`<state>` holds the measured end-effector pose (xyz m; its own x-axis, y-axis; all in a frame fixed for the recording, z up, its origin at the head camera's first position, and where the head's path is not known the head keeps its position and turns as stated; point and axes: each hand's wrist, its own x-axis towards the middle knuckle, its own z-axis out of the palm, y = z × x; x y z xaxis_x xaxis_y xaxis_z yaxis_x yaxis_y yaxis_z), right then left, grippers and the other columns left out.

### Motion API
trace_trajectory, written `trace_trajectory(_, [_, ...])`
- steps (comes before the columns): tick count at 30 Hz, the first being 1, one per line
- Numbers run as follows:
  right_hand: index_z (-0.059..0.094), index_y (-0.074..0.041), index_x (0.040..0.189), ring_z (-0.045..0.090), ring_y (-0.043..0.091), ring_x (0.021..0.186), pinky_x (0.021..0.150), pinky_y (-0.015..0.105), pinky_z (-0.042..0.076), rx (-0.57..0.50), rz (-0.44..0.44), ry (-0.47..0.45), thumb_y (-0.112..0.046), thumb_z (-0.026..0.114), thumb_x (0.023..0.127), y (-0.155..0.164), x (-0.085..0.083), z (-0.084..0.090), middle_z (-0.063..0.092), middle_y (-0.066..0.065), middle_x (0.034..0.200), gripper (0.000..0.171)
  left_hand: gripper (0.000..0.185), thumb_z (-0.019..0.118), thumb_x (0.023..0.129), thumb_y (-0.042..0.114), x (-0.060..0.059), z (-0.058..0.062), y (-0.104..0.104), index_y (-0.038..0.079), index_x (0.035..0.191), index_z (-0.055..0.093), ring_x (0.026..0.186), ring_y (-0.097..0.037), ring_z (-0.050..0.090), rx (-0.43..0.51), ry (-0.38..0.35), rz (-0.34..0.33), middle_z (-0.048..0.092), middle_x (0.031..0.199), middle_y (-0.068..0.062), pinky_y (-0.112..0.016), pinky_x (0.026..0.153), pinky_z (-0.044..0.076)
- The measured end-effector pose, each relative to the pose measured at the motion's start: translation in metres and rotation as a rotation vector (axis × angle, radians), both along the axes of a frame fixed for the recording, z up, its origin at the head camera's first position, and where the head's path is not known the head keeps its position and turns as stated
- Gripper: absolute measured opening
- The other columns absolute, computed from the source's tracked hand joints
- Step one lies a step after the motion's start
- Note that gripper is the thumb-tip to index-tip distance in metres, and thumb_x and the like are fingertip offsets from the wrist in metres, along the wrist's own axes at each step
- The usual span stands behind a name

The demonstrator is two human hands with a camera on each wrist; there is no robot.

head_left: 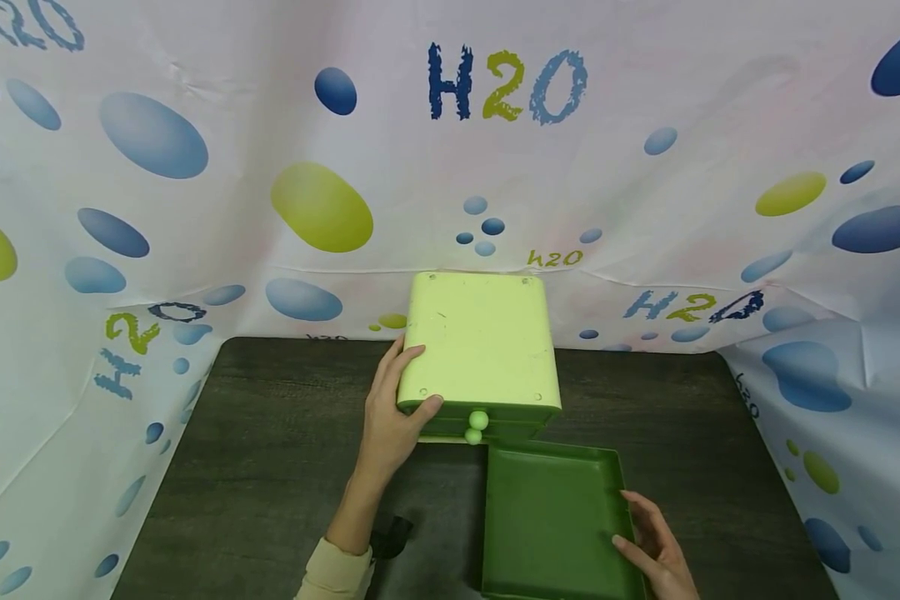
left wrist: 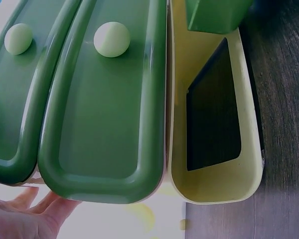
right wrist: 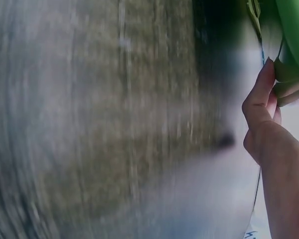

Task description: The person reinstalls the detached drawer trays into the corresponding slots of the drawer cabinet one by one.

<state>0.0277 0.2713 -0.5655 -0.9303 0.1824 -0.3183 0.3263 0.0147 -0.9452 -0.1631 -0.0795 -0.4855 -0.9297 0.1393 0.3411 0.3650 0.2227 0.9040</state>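
A light green drawer cabinet (head_left: 480,342) stands at the back middle of the dark table (head_left: 270,467). My left hand (head_left: 390,421) grips its front left corner, thumb on top. Two dark green drawers (left wrist: 99,109) with pale round knobs (left wrist: 111,39) sit closed in it. Below them the bottom slot (left wrist: 214,124) is empty. The third drawer, a dark green tray (head_left: 551,517), lies pulled out on the table in front. My right hand (head_left: 656,542) holds its right rim (right wrist: 289,50), thumb against the edge. The right wrist view is heavily blurred.
A white curtain printed with blue and yellow drops and "H2O" (head_left: 506,83) closes in the table on the back, left and right. Bare dark wood lies left of the cabinet and right of the tray (head_left: 720,467).
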Motion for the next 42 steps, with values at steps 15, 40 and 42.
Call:
trace_trajectory(15, [0.028,-0.001,0.149,0.067,0.016,0.096,0.071,0.050,0.058,-0.094,0.049,0.067,0.004,0.056,0.097,-0.012,-0.003,-0.004,0.056,-0.007,0.122,0.060,0.064,0.073,0.088,0.011,0.009,0.031,0.002,0.009,0.147,0.047,0.146,-0.038,0.026,-0.001,-0.030,-0.026,0.022,0.161,-0.019,-0.065,0.105,0.033])
trace_trajectory(40, [0.024,0.000,0.151,0.064,0.012,0.109,0.076,0.046,0.058,-0.244,0.141,0.130,0.006,0.055,0.096,-0.029,-0.009,-0.011,0.051,-0.013,0.134,0.063,0.064,0.072,0.091,0.040,0.000,0.001,-0.002,0.030,0.148,0.046,0.147,-0.027,0.026,0.003,0.005,-0.020,0.022,0.163,-0.009,-0.062,0.105,0.034])
trace_trajectory(42, [0.024,-0.001,0.151,0.064,0.012,0.109,0.077,0.046,0.058,-0.245,0.149,0.119,0.005,0.056,0.096,-0.030,-0.009,-0.010,0.050,-0.013,0.133,0.064,0.063,0.072,0.091,0.041,0.000,0.001,-0.002,0.031,0.148,0.046,0.147,-0.026,0.026,0.002,0.005,-0.020,0.022,0.163,-0.009,-0.062,0.104,0.034])
